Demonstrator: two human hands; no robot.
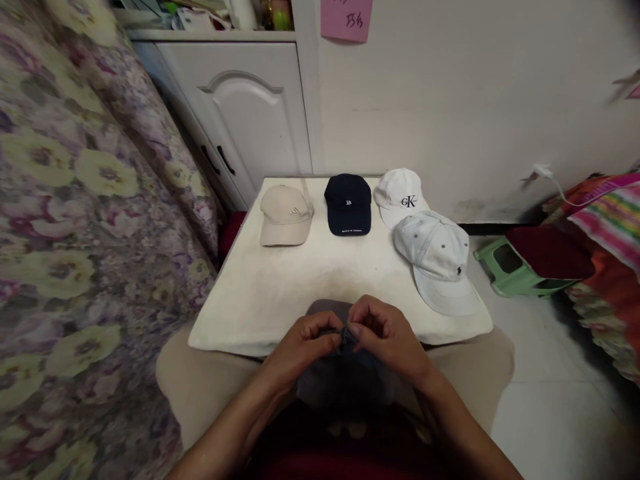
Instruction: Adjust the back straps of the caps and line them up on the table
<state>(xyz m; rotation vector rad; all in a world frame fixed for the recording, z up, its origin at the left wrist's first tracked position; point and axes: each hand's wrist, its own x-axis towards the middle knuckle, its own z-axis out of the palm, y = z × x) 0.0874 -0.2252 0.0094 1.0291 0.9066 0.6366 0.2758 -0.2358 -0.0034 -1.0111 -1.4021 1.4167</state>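
Observation:
At the table's near edge, over my lap, is a dark grey cap [327,307], partly hidden behind my hands and in shadow. My left hand [320,337] pinches a thin dark strap of this cap between thumb and fingers. Close against it, my right hand [377,327] also has its fingertips closed on the strap. Beyond them a beige cap [285,217], a navy cap [349,205] and a white cap [400,193] lie along the far side of the table. A pale denim cap [435,257] overlaps the white one at the right.
A cream cloth covers the small table [240,293]. On the left hangs a floral curtain [100,267], with a white cabinet [250,113] behind the table. To the right stands a green stool [530,267] with a dark red top, near a colourful cloth [615,233].

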